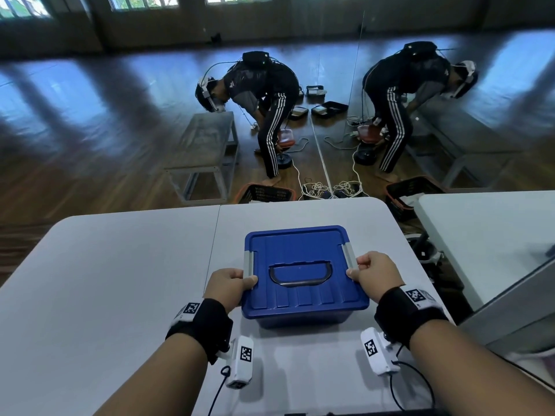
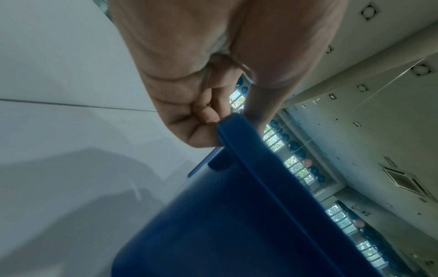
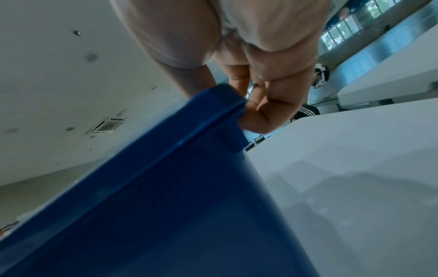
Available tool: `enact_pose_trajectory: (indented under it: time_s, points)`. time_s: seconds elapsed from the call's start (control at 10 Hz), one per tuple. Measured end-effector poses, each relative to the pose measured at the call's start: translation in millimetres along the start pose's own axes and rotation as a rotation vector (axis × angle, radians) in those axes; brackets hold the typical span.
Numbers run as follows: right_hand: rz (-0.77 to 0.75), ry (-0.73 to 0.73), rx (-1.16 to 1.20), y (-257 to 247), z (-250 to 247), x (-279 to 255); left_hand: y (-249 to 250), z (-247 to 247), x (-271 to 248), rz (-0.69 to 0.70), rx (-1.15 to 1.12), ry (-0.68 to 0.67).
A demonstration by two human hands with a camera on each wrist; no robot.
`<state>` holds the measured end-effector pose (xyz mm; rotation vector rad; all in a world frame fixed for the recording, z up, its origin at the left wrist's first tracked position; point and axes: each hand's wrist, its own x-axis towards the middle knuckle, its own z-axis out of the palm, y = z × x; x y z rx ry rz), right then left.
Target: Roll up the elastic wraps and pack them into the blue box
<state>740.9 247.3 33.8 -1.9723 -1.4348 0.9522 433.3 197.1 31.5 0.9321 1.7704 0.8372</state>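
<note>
A blue box (image 1: 303, 277) with its lid on and a folded-down handle stands on the white table (image 1: 120, 265), right in front of me. My left hand (image 1: 232, 283) grips the box's left rim beside a grey latch (image 1: 248, 264), thumb on the lid and fingers curled under the rim. On the other side, my right hand (image 1: 371, 273) grips the right rim by the other grey latch (image 1: 350, 255) in the same way. The wrist views show the curled fingers (image 2: 203, 120) under the blue rim (image 2: 241, 138) and fingers (image 3: 258, 112) at the box's edge (image 3: 213, 112). No elastic wraps are in view.
A second white table (image 1: 486, 235) stands at the right. Beyond the table's far edge, on the wooden floor, are black baskets (image 1: 265, 193), tangled cords and a metal bench (image 1: 207, 151). A person (image 1: 264, 100) bends over there, doubled in a mirror.
</note>
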Motion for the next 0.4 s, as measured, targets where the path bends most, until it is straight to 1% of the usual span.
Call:
enact_pose_trajectory:
  time_s: [0.1, 0.2, 0.3, 0.4]
  points:
    - [-0.024, 0.024, -0.008, 0.1, -0.7, -3.7, 4.3, 3.7, -4.6, 0.041, 0.026, 0.036]
    - [-0.109, 0.008, -0.064, 3.7, -2.6, -14.7, 2.9, 6.8, -13.9, 0.155, 0.098, 0.119]
    - [-0.134, -0.058, 0.012, 14.6, -8.3, -30.8, -3.4, -1.4, -21.1, 0.176, 0.146, 0.12]
    - [-0.017, -0.167, 0.2, 35.5, -19.4, -57.1, -28.3, -16.2, -41.9, 0.16, 0.14, 0.053]
